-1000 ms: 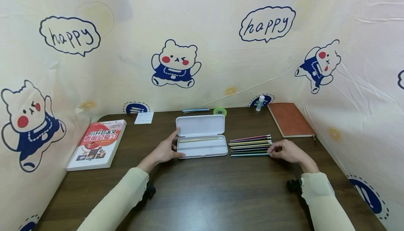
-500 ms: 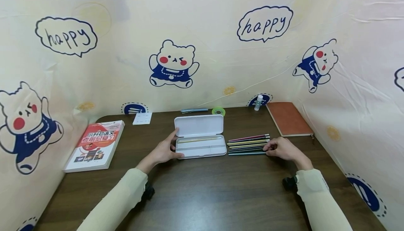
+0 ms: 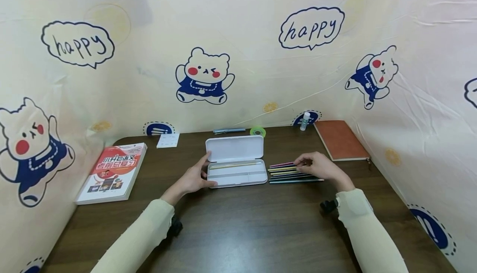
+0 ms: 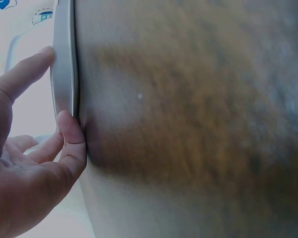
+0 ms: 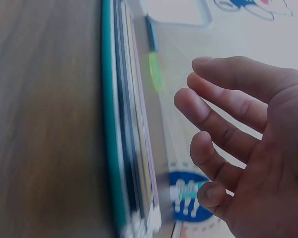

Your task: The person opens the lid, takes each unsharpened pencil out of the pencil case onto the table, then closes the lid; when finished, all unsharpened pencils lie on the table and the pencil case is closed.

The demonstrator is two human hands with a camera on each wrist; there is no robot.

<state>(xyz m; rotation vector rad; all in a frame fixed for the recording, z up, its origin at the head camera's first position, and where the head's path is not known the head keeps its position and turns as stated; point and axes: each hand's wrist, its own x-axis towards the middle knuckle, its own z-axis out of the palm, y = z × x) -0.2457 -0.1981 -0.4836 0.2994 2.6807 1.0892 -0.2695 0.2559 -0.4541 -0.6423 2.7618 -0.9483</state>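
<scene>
An open white pencil case lies mid-table, its lid tipped back; a thin yellowish pencil is in its back compartment. My left hand grips the case's left end, thumb at the front corner, other fingers farther back along the side. In the left wrist view, fingertips touch the case's edge. Right of the case lie several pencils side by side, a teal pencil frontmost. Over their right ends hovers my right hand, fingers bent loosely and apart from the pencils in the right wrist view.
At the left lies a book, with a white paper slip behind it. A blue pen, green tape roll and glue stick line the back edge. A brown notebook is at back right.
My right hand has let go of the teal pencil's right end and moved back and to the left over the row. My left hand stays on the case.
</scene>
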